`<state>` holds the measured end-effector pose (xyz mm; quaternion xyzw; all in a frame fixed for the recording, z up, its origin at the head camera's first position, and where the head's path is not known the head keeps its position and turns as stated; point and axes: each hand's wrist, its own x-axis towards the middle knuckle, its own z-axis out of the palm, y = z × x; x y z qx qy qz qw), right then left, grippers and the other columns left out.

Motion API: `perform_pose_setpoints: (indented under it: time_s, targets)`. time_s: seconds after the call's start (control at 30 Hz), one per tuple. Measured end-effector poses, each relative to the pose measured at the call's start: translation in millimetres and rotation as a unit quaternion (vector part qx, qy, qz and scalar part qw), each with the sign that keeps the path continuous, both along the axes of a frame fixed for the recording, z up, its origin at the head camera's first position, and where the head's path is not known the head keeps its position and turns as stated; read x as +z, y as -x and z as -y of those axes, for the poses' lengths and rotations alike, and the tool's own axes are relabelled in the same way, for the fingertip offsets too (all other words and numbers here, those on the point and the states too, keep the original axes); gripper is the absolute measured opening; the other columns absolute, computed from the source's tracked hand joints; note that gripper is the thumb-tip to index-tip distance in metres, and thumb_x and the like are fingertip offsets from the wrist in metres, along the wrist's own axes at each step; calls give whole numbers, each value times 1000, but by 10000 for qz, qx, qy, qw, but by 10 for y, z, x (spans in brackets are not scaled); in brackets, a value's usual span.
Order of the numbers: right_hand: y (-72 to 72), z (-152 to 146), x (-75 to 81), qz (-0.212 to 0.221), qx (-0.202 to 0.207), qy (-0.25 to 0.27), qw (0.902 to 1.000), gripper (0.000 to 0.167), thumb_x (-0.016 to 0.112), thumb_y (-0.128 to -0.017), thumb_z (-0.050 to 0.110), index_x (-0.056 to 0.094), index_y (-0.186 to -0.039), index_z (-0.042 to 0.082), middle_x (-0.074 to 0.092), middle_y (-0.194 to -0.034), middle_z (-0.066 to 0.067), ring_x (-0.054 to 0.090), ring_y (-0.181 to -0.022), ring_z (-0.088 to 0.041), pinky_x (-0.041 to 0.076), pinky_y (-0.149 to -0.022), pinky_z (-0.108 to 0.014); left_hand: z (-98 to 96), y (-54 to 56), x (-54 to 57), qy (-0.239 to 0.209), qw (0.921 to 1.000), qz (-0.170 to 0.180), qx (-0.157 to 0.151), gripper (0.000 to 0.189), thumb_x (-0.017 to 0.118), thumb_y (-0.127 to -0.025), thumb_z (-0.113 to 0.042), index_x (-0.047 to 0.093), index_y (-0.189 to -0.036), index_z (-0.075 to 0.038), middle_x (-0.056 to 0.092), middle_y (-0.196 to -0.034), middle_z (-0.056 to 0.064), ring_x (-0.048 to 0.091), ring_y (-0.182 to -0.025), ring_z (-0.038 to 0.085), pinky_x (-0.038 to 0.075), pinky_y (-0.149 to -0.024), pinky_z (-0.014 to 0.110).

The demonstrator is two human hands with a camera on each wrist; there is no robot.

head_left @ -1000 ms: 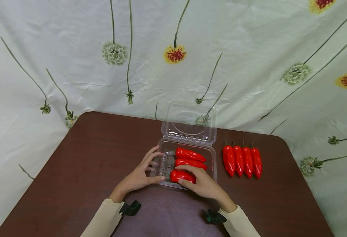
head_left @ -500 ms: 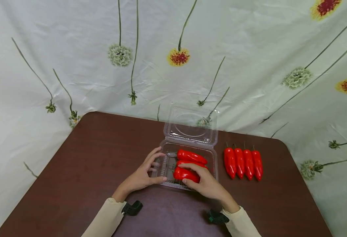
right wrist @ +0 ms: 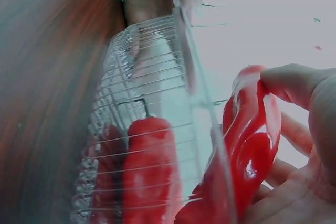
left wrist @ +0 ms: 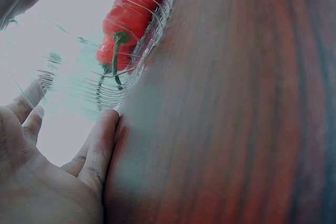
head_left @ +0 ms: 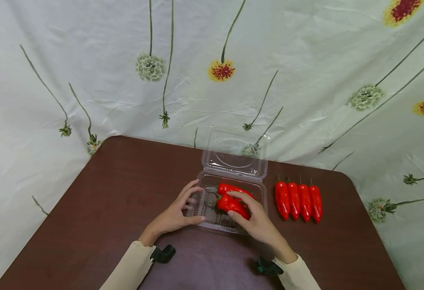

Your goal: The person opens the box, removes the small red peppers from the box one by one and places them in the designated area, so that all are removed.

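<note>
A clear plastic clamshell box (head_left: 212, 223) stands with its lid (head_left: 233, 153) raised at the back. My left hand (head_left: 172, 219) is at its left end, thumb and fingers spread and touching the wall. My right hand (head_left: 260, 223) holds a glossy red chili pepper (head_left: 231, 205) between thumb and fingers, tilted at the box's rim in the right wrist view. Another red pepper (head_left: 230, 188) lies at the back of the box. In the right wrist view, a pepper (right wrist: 149, 171) shows through the clear wall. The head view hides most of it behind the held pepper and hand.
Several red peppers (head_left: 298, 201) with green stems lie side by side right of the box on the dark brown table (head_left: 135, 173). A white flowered cloth (head_left: 183, 92) hangs behind the table. Each wrist wears a black camera (head_left: 163, 254).
My right hand has raised its pepper from the front of the box and moved it back and rightward, over the middle pepper. The left hand keeps its place at the box's left end.
</note>
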<state>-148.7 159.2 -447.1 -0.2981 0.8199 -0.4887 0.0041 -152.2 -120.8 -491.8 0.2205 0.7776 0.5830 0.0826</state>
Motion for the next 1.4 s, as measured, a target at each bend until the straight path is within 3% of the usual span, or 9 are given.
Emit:
perform_pose_setpoints:
  time_s: [0.3, 0.53, 0.63, 0.8, 0.97, 1.1, 1.23, 1.4]
  targets:
    - [-84, -23, 65, -75, -174, 4, 9998, 55, 74, -92, 16, 52, -142, 22, 61, -131, -2, 60, -109, -20, 55, -84, -29, 11, 3, -25, 5, 10000, -1, -12, 81, 79, -87, -27, 33, -153, -16, 6, -167, -4, 47, -123, 31, 43, -96, 49]
    - [-104, -80, 118, -275, -581, -11, 9979, 62, 75, -86, 3, 51, -143, 11, 61, -123, -9, 60, -100, -26, 55, -76, -29, 14, 9, -20, -57, 10000, 40, -66, 81, 79, -87, -26, 33, -153, -16, 5, -167, -5, 47, -123, 30, 42, -97, 50]
    - [-104, -124, 137, -304, -732, -39, 9968, 65, 75, -85, 0, 49, -144, 9, 60, -122, -11, 60, -100, -26, 55, -77, -31, 9, 6, -20, -59, 9999, 45, -82, 81, 79, -88, -26, 33, -153, -16, 6, -167, -4, 47, -123, 30, 42, -97, 50]
    - [-113, -229, 152, -309, -797, 31, 9963, 67, 75, -87, 4, 47, -146, 18, 59, -129, -5, 60, -106, -20, 55, -81, -29, 11, -1, -19, -10, 10000, 57, -38, 81, 79, -87, -28, 33, -153, -17, 6, -167, -5, 47, -123, 29, 42, -98, 50]
    - [-119, -348, 139, -539, -832, 30, 9951, 58, 74, -88, 2, 54, -140, 17, 60, -132, -5, 59, -106, -16, 53, -82, -27, 8, 10, -12, 19, 10000, 1, -4, 80, 79, -87, -28, 34, -152, -17, 7, -166, -6, 48, -123, 29, 42, -97, 49]
    - [-144, -446, 129, -811, -972, -224, 9917, 49, 71, -89, 1, 60, -135, 15, 61, -132, -2, 56, -116, -14, 49, -90, -24, 1, 18, -12, 56, 10000, -30, -9, 80, 79, -87, -28, 34, -152, -16, 8, -166, -5, 48, -122, 29, 43, -96, 49]
    - [-185, -534, 136, -782, -1167, -353, 9895, 46, 66, -94, 3, 60, -135, 22, 56, -132, 2, 48, -123, -10, 43, -97, -21, -6, 19, -11, 75, 10000, -11, 2, 81, 80, -86, -29, 34, -152, -17, 9, -166, -5, 48, -122, 29, 43, -97, 49]
    - [-227, -622, 133, -742, -1393, -213, 9872, 44, 64, -94, 0, 61, -134, 19, 55, -130, 0, 44, -123, -7, 41, -95, -15, -4, 20, -23, 93, 10000, 1, 18, 81, 80, -86, -29, 34, -152, -17, 8, -166, -5, 48, -123, 29, 43, -97, 50]
